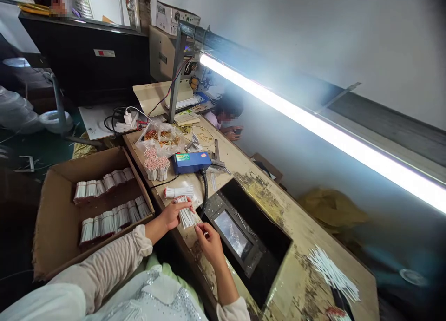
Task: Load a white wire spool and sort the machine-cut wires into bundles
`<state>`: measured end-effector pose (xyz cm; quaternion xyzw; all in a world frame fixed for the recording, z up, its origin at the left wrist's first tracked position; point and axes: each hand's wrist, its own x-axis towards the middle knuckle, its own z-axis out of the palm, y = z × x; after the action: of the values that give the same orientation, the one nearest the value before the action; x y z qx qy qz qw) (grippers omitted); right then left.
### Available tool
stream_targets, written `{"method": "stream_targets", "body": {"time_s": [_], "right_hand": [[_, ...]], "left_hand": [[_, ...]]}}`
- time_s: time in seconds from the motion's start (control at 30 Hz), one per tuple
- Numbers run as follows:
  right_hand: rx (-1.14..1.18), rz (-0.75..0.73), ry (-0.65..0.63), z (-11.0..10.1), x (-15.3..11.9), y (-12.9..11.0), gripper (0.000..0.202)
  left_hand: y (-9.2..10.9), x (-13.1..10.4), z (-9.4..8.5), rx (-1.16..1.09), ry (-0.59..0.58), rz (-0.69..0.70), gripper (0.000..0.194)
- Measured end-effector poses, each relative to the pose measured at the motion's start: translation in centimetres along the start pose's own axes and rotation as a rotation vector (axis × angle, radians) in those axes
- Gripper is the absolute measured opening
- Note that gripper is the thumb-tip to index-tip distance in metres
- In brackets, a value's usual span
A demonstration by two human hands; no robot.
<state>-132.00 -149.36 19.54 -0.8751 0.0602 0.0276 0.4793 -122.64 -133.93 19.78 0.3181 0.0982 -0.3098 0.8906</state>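
Hands are working at the bench's near edge: the left hand point(171, 215) is gripping a bundle point(186, 214) of thin white sticks, fanned toward the right hand point(209, 242), whose fingertips are touching the bundle's lower ends; whether it is pinching any stick I cannot tell. Keeping the left grip firm near the bundle's middle would probably be stopping sticks from sliding out while the right is evening the ends. Just beyond, a 2nd bundle point(178, 191) is lying on the bench point(278, 205). Left of the bench edge, a box point(59, 228) is holding 2 rows of bundles. Farther along, a blue unit point(191, 162) is sitting.
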Motion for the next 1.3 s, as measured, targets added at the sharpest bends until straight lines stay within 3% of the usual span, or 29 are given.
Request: {"method": "stream_targets", "body": {"time_s": [0.13, 0.3, 0.47, 0.67, 0.83, 1.03, 1.13, 1.3], "right_hand": [[-0.004, 0.010, -0.039, -2.2, -1.1, 0.0, 0.032], [0.132, -0.025, 0.019, -4.9, -1.7, -1.3, 0.033], [0.253, -0.039, -0.006, -3.0, -0.3, -3.4, 0.031], [0.296, -0.025, -0.053, -1.9, 0.3, -4.0, 0.028], [0.211, -0.007, -0.118, -1.7, 0.5, -4.5, 0.027], [0.058, -0.036, -0.052, -1.4, 0.7, -4.2, 0.027], [-0.047, -0.086, 0.038, -1.0, 0.7, -3.7, 0.023], [-0.280, -0.197, 0.069, 0.2, 0.3, -3.3, 0.026]], "left_hand": [[1.0, -0.3, 0.0, -0.061, 0.027, 0.025, 0.025], [1.3, -1.2, 0.1, -0.035, -0.025, 0.002, 0.022], [0.2, -2.5, 1.2, 0.003, -0.093, -0.113, 0.026], [-0.2, -3.3, 1.1, -0.042, -0.135, -0.123, 0.030], [-0.3, -3.5, 0.6, -0.050, -0.129, -0.106, 0.034], [-0.5, -3.2, 0.3, -0.028, -0.085, -0.090, 0.037], [-0.6, -3.0, 0.4, 0.032, -0.039, -0.026, 0.035], [-0.9, -2.4, 0.5, 0.234, 0.037, 0.159, 0.036]]}}
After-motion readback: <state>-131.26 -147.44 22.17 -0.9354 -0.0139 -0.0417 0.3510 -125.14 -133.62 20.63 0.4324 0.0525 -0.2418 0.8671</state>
